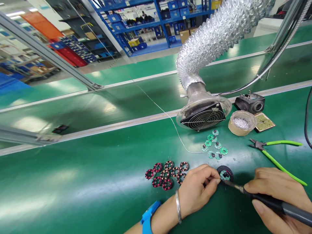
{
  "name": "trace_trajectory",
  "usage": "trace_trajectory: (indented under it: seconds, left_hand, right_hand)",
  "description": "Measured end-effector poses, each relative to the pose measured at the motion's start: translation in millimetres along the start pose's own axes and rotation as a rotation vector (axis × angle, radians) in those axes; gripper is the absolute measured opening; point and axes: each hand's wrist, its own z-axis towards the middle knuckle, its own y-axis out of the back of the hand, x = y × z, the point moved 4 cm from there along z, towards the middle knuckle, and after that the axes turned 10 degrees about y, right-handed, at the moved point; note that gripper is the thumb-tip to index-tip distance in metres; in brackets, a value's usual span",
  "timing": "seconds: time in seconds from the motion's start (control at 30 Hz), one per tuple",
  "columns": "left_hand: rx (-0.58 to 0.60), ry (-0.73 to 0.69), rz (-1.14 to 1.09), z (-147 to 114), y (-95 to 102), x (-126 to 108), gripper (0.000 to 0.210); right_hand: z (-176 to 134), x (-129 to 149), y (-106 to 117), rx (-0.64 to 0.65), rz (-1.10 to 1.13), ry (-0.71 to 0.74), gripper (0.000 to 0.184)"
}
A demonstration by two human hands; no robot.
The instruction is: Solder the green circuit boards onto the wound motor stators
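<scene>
My right hand [280, 195] grips the dark handle of a soldering iron [265, 200]. Its tip points left and meets the lower edge of a small round circuit board [224, 175], which sits inside a black ring [231, 171] on the bench. Thumb and forefinger of my left hand [201, 183] are pinched together at the left edge of that ring; what is between them is too small to make out. Just left of this hand lie several copper-wound coil rings [165, 175]. Loose green round boards [214, 144] are scattered beyond the ring.
A fume extractor fan [204, 117] on a silver duct [209, 42] stands behind the boards. To its right are a tub of metal shavings [241, 123], a square sponge tray [264, 122] and a black iron holder [250, 103]. Green-handled cutters [270, 151] lie above my right hand. A thin wire [174, 125] crosses the bench.
</scene>
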Motion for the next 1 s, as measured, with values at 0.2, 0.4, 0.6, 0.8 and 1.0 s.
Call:
trace_trajectory:
  seconds: [0.2,0.4,0.6,0.8,1.0]
  left_hand:
    - [0.003,-0.001,0.003,-0.2,-0.2,-0.7,0.009]
    - [0.001,0.002,-0.014,0.7,-0.2,-1.5,0.009]
    - [0.002,0.018,-0.002,0.9,0.1,-0.4,0.009]
    - [-0.009,0.023,-0.001,0.6,0.0,-1.3,0.009]
    - [-0.008,0.022,-0.003,0.0,0.7,-3.9,0.009]
  right_hand:
    - [-3.0,1.3,0.9,-0.011,-0.005,0.0,0.017]
    - [-13.7,1.0,2.7,-0.123,-0.071,-0.035,0.018]
    - [-2.0,-0.1,1.2,-0.052,-0.001,-0.03,0.014]
    - [5.2,-1.4,2.6,-0.011,0.024,0.028,0.019]
    - [5.4,-1.1,2.8,-0.015,0.033,0.016,0.017]
